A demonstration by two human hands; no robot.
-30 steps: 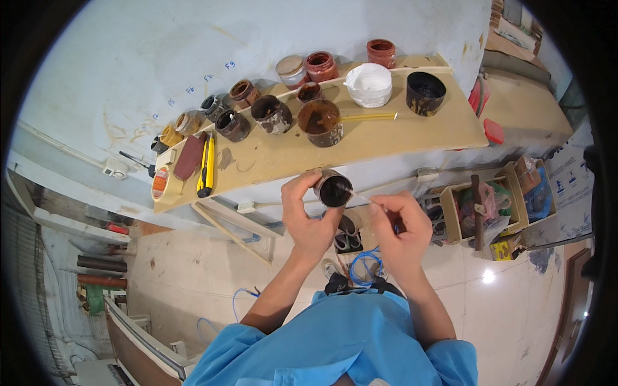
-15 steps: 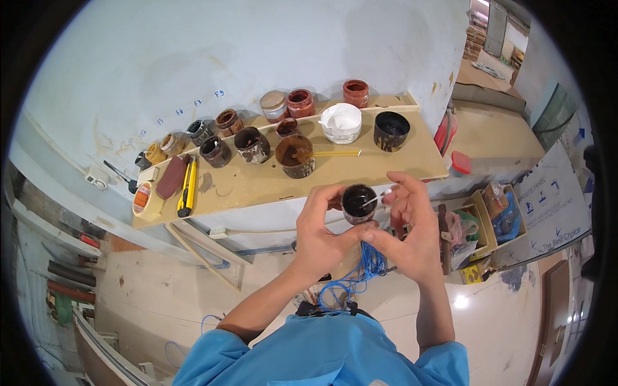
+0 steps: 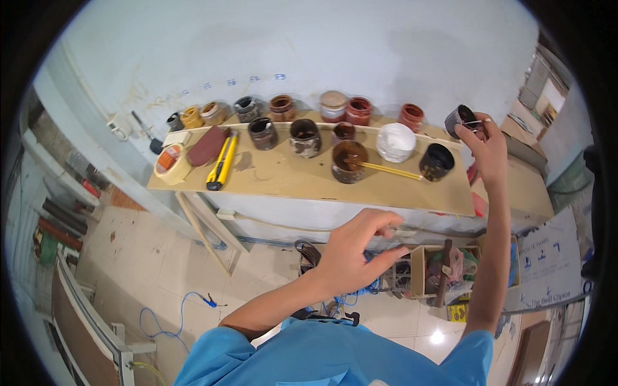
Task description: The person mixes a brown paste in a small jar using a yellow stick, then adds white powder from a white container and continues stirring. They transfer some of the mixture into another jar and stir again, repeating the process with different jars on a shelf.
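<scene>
My right hand (image 3: 489, 151) is reached out to the right end of the shelf and grips a small jar of dark paint (image 3: 458, 121). The jar is tilted, and a thin pale stick (image 3: 477, 121) pokes out of its mouth. Whether its base touches the shelf ledge, I cannot tell. In front of the shelf, my left hand (image 3: 351, 251) hangs in the air with fingers apart and nothing in them. Nearest the held jar are a black-lined cup (image 3: 437, 162), a white tub (image 3: 396, 143) and a red-brown jar (image 3: 411, 118).
On the wooden shelf (image 3: 290, 177) stand several paint jars and a brown pot (image 3: 349, 164) with yellow sticks (image 3: 393, 171). A yellow cutter knife (image 3: 223, 161), a sanding block (image 3: 207, 147) and a tape roll (image 3: 170, 161) lie left. Blue hose (image 3: 170, 333) trails over the floor.
My right hand has carried the jar from in front of me to the shelf's far right end. My left hand has let go of it, and the view has shifted.
</scene>
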